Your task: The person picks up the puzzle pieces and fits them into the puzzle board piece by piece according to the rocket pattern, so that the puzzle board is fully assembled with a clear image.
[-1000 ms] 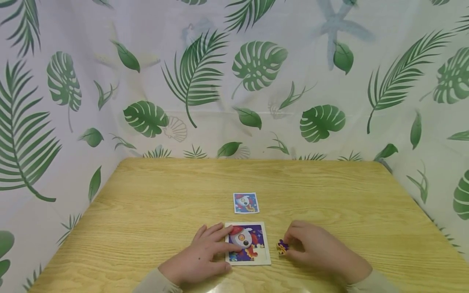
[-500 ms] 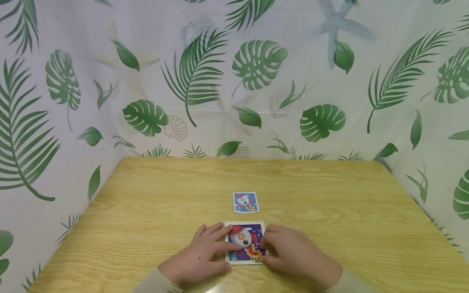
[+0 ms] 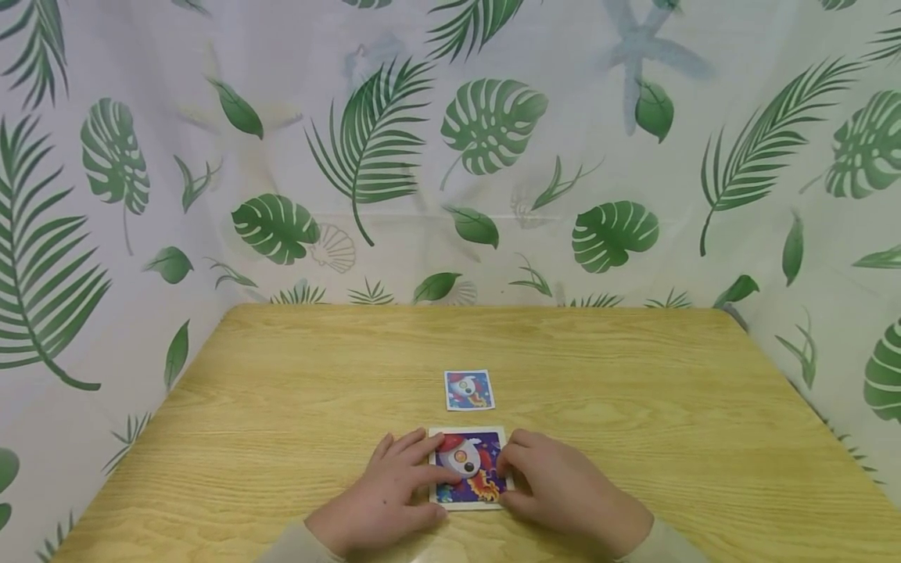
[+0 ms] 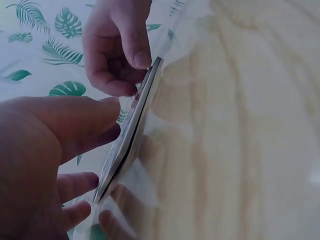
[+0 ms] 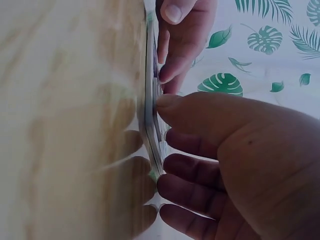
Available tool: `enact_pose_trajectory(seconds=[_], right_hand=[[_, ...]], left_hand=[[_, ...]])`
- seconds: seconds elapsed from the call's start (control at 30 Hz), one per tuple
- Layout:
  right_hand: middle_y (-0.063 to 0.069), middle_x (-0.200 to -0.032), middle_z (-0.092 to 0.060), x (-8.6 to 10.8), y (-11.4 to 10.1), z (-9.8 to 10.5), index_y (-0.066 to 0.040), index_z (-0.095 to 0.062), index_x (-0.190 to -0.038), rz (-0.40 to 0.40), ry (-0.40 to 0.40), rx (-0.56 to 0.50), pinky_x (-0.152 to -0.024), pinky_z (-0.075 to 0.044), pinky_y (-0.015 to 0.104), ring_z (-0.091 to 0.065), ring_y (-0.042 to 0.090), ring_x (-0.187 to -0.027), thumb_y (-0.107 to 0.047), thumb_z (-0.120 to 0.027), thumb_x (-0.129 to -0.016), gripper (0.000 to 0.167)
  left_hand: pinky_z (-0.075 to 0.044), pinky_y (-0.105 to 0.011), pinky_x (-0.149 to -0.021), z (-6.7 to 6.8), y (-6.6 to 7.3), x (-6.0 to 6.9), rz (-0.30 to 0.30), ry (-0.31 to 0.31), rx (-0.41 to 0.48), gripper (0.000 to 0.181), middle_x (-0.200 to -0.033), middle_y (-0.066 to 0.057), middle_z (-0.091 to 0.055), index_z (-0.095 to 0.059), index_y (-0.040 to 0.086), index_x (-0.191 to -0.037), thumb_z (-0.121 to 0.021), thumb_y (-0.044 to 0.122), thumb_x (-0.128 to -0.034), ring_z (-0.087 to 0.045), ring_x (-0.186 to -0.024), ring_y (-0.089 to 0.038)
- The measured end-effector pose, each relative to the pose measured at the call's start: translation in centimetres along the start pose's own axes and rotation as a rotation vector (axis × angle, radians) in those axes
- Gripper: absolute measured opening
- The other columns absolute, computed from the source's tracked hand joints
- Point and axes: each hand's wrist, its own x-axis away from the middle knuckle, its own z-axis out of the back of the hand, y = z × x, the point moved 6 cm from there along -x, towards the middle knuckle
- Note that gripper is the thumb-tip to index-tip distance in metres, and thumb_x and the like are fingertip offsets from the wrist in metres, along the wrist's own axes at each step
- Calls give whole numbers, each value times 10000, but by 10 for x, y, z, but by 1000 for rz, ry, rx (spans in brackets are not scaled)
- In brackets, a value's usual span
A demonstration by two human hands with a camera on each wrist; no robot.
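Observation:
In the head view, a square jigsaw puzzle (image 3: 467, 507) with a pale frame lies flat near the front of the table. Its picture shows a white, round-eyed figure on purple. My left hand (image 3: 394, 493) rests on its left side with the fingers spread. At the lower right corner, my right hand (image 3: 563, 489) pinches a puzzle piece (image 3: 495, 490) with orange flames between thumb and fingers. From the right wrist, that piece seems slightly raised above the board (image 5: 149, 100); the fingers partly hide it. The left wrist view shows the board edge-on (image 4: 131, 135).
A small picture card (image 3: 470, 390) with a similar figure lies just behind the puzzle. The wooden table (image 3: 317, 367) extends around both. A white curtain (image 3: 408, 274) with green leaves stands along the back and sides.
My right hand has moved left from the table beside the puzzle, carrying the piece into the gap at the lower right corner. The left hand has stayed in place.

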Motion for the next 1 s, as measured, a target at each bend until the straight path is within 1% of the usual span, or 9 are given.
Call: enact_pose_trajectory(seconds=[0.03, 0.1, 0.23, 0.33, 0.53, 0.63, 0.77, 0.87, 1.0], right_hand=[[-134, -908, -503, 1, 0, 0, -230, -679, -958, 7, 6, -3, -663, -444, 257, -466, 48, -739, -393, -779, -852, 218], [-136, -921, -505, 2, 0, -1, -230, -682, -969, 22, 24, -8, -674, -446, 259, -467, 48, -747, -371, -784, -846, 213], [-135, -944, -507, 4, 1, -1, -231, -684, -983, 44, 56, -21, -690, -448, 262, -466, 45, -757, -332, -785, -847, 197], [-132, -950, -505, 4, 2, -2, -228, -690, -1017, 40, 57, -34, -685, -441, 262, -467, 45, -756, -324, -780, -853, 210], [-137, -951, -510, 3, 3, -3, -242, -720, -1115, 28, 35, -68, -659, -435, 250, -464, 34, -735, -318, -765, -872, 259], [-134, -934, -497, 3, 4, -3, -252, -733, -1107, 34, 31, -82, -635, -421, 236, -458, 32, -717, -306, -764, -874, 242], [-140, -944, -500, 3, 5, -3, -259, -735, -1096, 28, 23, -89, -655, -428, 241, -466, 33, -738, -289, -757, -875, 224], [-148, -958, -513, 3, 5, -3, -265, -736, -1092, 23, 23, -88, -675, -441, 249, -474, 36, -753, -278, -754, -878, 214], [-154, -964, -519, 2, 4, -2, -267, -738, -1089, 20, 27, -86, -672, -441, 247, -472, 34, -750, -276, -762, -880, 211]], left_hand=[[-19, -682, -1150, -1, 2, -1, 6, -2, 4, 423, -1648, 0, -277, -598, 449, -1379, -625, 490, -959, -137, -1526, -333], [-43, -711, -1133, -3, 7, -2, -2, -6, 0, 426, -1650, -9, -271, -596, 458, -1378, -632, 485, -955, -133, -1525, -346], [-93, -768, -1085, -11, 19, -4, -72, -24, -24, 445, -1640, -60, -293, -601, 435, -1396, -622, 477, -954, -145, -1515, -382], [-94, -780, -1071, -15, 23, -4, -99, -36, -32, 471, -1631, -90, -306, -598, 421, -1410, -618, 491, -945, -150, -1509, -399], [-90, -780, -1073, -17, 23, -4, -99, -50, -52, 499, -1647, -62, -270, -556, 440, -1441, -604, 527, -952, -132, -1512, -394], [-101, -782, -1071, -18, 22, -5, -98, -53, -68, 512, -1651, -54, -261, -541, 441, -1453, -600, 536, -953, -138, -1509, -397], [-112, -782, -1070, -19, 22, -6, -88, -57, -84, 531, -1651, -41, -262, -533, 436, -1458, -605, 545, -943, -149, -1507, -393], [-108, -775, -1078, -20, 23, -6, -81, -77, -90, 556, -1661, -34, -230, -496, 458, -1478, -606, 553, -941, -118, -1515, -394], [-120, -775, -1076, -22, 25, -6, -92, -103, -121, 573, -1674, -60, -180, -435, 477, -1511, -583, 554, -963, -82, -1515, -429]])
